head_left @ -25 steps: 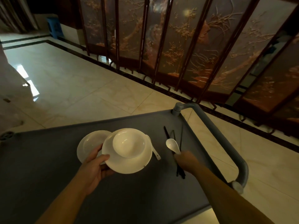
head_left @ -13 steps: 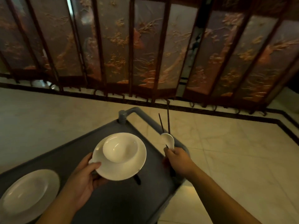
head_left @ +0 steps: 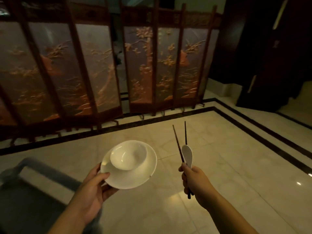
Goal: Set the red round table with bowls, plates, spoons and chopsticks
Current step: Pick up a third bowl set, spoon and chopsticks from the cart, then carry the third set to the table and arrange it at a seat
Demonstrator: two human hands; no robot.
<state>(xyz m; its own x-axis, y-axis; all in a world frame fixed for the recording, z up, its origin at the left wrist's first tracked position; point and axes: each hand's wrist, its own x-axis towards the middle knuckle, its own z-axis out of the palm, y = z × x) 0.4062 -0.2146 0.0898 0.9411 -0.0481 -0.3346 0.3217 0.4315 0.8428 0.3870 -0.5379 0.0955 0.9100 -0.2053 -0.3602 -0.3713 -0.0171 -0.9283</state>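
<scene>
Pale marble floor (head_left: pixel 211 166) with a dark inlaid border fills the view, and a carved folding screen (head_left: pixel 104 70) stands along its far side. Taking the white plate (head_left: pixel 135 176) as landmark: it is held in the air above the floor, tilted slightly, with a white bowl (head_left: pixel 128 155) sitting upright on it, toward its far edge. The left hand (head_left: pixel 94 188) grips the plate's near-left rim, thumb on top and fingers (head_left: pixel 109 188) curled underneath, pinching the rim. To the right of the plate, apart from it, the right hand (head_left: pixel 195 181) is closed in a fist around a pair of dark chopsticks (head_left: pixel 179 146) and a white spoon (head_left: pixel 187 155), all pointing up and away. To the plate's near left is a grey cart (head_left: pixel 33 188), blurred, its handle bar nearest.

The step in hand looks like carrying one place setting from the cart to the table. The red round desk is not in view, so the next move calls for finding and walking to it while keeping the plate level; the bowl rests loose and could slide. Nothing lies on the open floor ahead; the screen and a dark doorway (head_left: pixel 270 56) to the far right bound the path.
</scene>
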